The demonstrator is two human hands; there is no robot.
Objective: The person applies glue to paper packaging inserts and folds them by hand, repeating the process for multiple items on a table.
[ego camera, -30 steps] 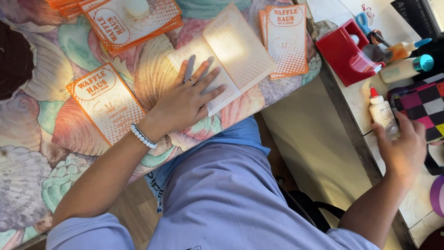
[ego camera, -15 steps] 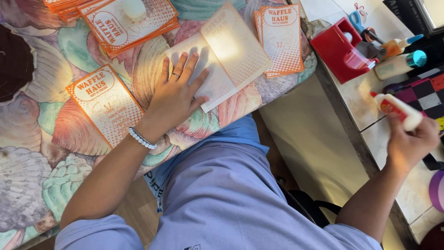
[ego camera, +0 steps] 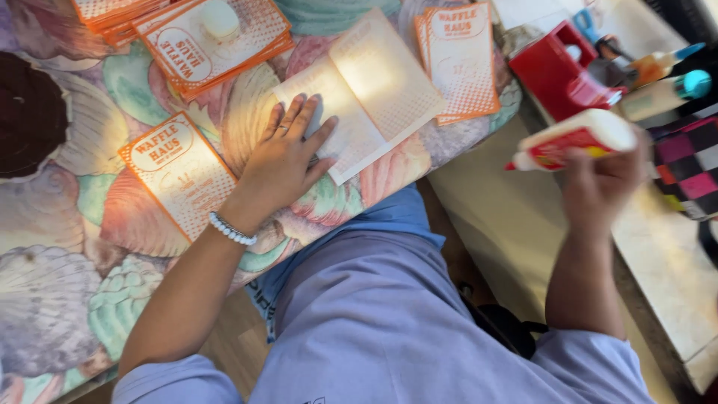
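Right hand (ego camera: pixel 602 176) clamped on white glue bottle (ego camera: pixel 572 138), red label, tip apparently orange (blurred), held sideways right of opened white card (ego camera: pixel 366 93). Left hand (ego camera: pixel 284 161) flat, fingers spread, on card's lower-left part.

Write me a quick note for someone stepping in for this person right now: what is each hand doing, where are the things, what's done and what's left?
Left hand: flat, palm down, pressing on the opened white card on the shell-patterned cloth.
Right hand: gripping a white glue bottle, held in the air beside the table, red tip pointing left toward the card.
Nearby: single orange printed card left of the hand, orange stacks at the top and upper right, red holder on the side counter.
Done: card laid open, glue in hand.
Left: no glue visible on the card; probably apply it next.
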